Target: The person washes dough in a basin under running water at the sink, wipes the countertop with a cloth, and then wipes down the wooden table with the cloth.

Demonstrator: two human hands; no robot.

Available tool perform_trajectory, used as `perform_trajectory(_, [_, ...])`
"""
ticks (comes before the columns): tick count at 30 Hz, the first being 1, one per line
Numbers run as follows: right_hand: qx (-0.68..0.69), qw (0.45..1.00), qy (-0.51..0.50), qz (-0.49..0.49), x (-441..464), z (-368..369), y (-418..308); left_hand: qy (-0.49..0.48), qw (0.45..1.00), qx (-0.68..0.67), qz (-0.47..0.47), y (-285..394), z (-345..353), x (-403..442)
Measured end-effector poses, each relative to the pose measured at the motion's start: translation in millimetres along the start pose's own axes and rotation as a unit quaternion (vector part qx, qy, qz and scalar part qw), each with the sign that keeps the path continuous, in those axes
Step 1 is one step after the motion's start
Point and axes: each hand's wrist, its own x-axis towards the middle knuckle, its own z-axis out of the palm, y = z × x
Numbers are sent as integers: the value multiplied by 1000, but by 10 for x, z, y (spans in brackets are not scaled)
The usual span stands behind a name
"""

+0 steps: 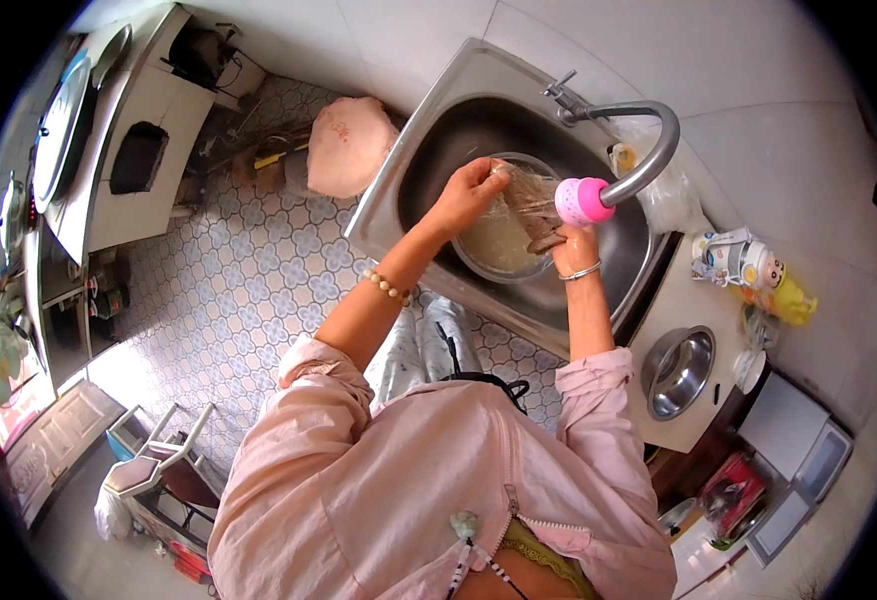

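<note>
My left hand [470, 195] pinches the limp brownish piece [530, 208] at its upper end; my right hand [578, 255] grips its lower end, partly hidden by the pink faucet head [583, 202]. The piece hangs above the basin [470, 268] in the sink [376, 192], apparently mid-rinse. Turning it calls for both ends secured; the faucet head crowds my right fingers. Right: steel bowl [666, 375] on the counter [680, 432].
</note>
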Motion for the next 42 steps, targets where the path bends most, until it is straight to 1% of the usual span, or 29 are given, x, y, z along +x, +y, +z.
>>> perform_trajectory(1, [22,998,33,51,18,-106,72,16,998,-60,-4,42,50,-7])
perform_trajectory(3, [43,992,65,102,35,-200,173,15,999,-36,-17,87,146,-32])
perform_trajectory(5, [223,924,99,295,22,-184,241,40,999,-9,3,-19,307,-36])
perform_trajectory(6, [223,923,100,296,39,-254,337,55,998,13,20,-152,424,-57])
perform_trajectory(7, [-39,984,-1,172,80,-385,523,71,996,35,38,-266,547,-108])
perform_trajectory(8, [-298,949,-103,30,132,-519,704,47,996,79,24,-336,669,-209])
perform_trajectory(9, [-133,987,-74,47,23,-240,504,23,992,123,11,-396,796,-333])
perform_trajectory(10, [63,996,-41,56,-95,89,269,41,987,129,84,-460,924,-448])
perform_trajectory(11, [231,971,-10,54,-216,434,22,66,938,289,181,-344,951,-523])
perform_trajectory(15, [229,941,99,228,48,53,527,234,923,288,100,-510,746,-42])
perform_trajectory(16, [220,939,143,221,-4,188,499,262,929,261,6,-479,662,134])
perform_trajectory(17, [219,939,143,224,-3,175,527,294,921,256,2,-453,578,247])
perform_trajectory(19, [274,941,113,164,24,151,515,241,958,148,47,-628,569,276])
perform_trajectory(21, [195,935,228,190,59,404,174,175,976,127,-32,-731,821,64])
perform_trajectory(22, [186,958,126,181,98,101,307,115,964,217,101,-861,871,-57])
perform_trajectory(23, [175,970,25,168,128,-218,441,95,969,189,126,-609,923,-243])
perform_trajectory(25, [178,969,38,169,79,-111,454,146,920,325,164,-604,1072,-342])
perform_trajectory(26, [180,968,50,170,50,-33,487,146,923,311,176,-665,986,-211])
perform_trajectory(27, [182,966,64,170,-5,70,497,148,923,309,175,-714,852,-30])
perform_trajectory(29, [187,964,91,168,-36,225,481,182,964,193,-10,-776,599,284])
perform_trajectory(30, [173,970,47,166,-56,238,475,183,964,191,-14,-771,606,252])
perform_trajectory(32, [158,970,86,163,85,179,458,181,954,236,30,-729,643,208])
perform_trajectory(33, [144,970,122,154,192,140,436,118,984,131,4,-665,701,144])
perform_trajectory(35, [150,969,97,168,201,-30,369,162,938,267,149,-665,1019,-201])
perform_trajectory(37, [159,968,43,187,221,-39,264,163,925,305,159,-650,1000,-200])
perform_trajectory(38, [149,967,74,192,216,3,310,164,910,341,169,-645,1005,-195])
perform_trajectory(39, [147,968,74,191,173,93,338,164,911,338,169,-639,920,-106])
perform_trajectory(40, [126,976,60,168,119,174,375,170,950,244,91,-644,740,78])
perform_trajectory(42, [144,976,51,153,-35,340,329,174,974,146,8,-657,581,252])
